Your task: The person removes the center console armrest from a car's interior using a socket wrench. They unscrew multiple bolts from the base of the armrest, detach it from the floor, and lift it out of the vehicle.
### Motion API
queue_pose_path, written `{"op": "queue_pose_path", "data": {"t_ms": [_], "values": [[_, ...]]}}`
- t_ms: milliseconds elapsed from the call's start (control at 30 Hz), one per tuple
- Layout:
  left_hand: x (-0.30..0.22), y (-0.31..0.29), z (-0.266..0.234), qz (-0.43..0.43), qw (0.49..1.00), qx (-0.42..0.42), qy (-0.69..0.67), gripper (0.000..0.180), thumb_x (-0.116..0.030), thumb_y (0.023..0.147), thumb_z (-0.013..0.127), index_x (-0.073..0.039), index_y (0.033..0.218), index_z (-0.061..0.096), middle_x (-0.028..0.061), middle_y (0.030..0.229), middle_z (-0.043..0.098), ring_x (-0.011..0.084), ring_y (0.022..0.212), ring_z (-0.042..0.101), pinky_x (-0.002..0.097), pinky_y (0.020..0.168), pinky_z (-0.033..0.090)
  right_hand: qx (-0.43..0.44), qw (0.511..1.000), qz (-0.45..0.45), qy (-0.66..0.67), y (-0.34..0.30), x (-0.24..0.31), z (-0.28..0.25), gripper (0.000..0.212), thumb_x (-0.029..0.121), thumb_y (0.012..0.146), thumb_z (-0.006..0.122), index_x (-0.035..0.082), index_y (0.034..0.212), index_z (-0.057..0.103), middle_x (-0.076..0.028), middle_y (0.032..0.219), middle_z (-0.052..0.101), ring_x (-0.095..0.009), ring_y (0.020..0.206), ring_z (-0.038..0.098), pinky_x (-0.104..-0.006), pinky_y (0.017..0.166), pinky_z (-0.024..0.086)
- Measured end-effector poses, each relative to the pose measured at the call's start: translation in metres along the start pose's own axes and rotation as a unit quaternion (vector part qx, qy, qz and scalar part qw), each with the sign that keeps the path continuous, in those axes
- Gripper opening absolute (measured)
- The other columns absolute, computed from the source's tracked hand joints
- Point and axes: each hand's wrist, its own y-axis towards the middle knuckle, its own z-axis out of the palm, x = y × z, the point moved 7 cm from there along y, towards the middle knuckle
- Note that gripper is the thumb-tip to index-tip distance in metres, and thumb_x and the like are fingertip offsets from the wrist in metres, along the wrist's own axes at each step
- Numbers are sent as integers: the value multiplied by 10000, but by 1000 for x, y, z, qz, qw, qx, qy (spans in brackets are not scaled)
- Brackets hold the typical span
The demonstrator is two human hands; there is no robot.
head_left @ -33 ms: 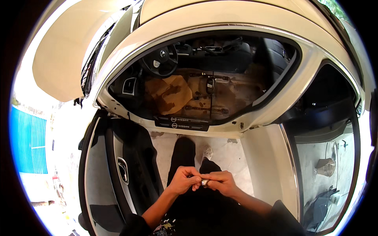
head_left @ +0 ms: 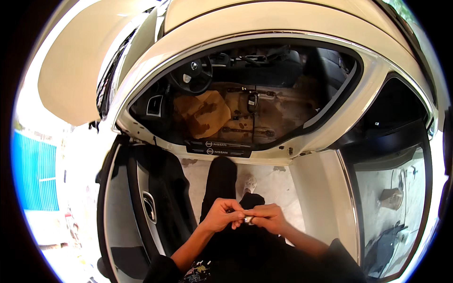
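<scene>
Left knee (head_left: pixel 222 177) nearer sill plate (head_left: pixel 219 147)

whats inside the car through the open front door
A steering wheel, a tan sheet on the stained floor, and a black seat beyond. The roof hides much of the far side, and whatever is under the sheet is covered.

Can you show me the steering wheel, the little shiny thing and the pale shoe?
Steering wheel (head_left: pixel 192 73): head view, on its hub.
Little shiny thing (head_left: pixel 248 220): head view, on its bright uncovered part.
Pale shoe (head_left: pixel 250 184): head view, on its top.
</scene>
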Motion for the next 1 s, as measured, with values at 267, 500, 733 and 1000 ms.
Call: {"op": "queue_pose_path", "data": {"t_ms": [267, 500, 733, 1000], "values": [[-81, 115, 21, -44, 987, 123, 89, 70, 19, 884, 686, 48, 840, 639, 105, 750, 648, 130, 569, 632, 235, 488, 520, -142, 984, -99, 43, 58, 5, -73, 284, -43, 840, 652, -13, 1117, 706, -139, 828, 695, -186, 648, 657, -266, 574, 494], [-62, 247, -49, -66, 937, 222, 263, 43, 18, 874, 701, 52, 877, 674, 114, 789, 681, 90, 562, 607, 206, 449, 453, -348, 760, -180, 520, 106, -169, -81, 290, -48, 928, 512, -52, 1181, 653, -178, 902, 677, -147, 631, 594, -253, 544, 465], [17, 364, -168, -143, 946, 190, 219, 65, -1, 889, 698, 39, 898, 648, 87, 777, 653, 45, 538, 510, 191, 451, 365, -332, 856, -257, 302, 153, -307, -187, 310, 12, 890, 665, -15, 1199, 677, -142, 894, 684, -127, 615, 590, -240, 542, 445], [46, 468, -184, -218, 859, 345, 309, 144, -135, 932, 686, 3, 954, 650, 49, 761, 633, 82, 604, 541, 230, 535, 401, -350, 892, -283, -36, 162, -321, -274, 253, 51, 822, 762, 37, 1074, 754, -142, 896, 727, -219, 718, 716, -251, 604, 520]]}}
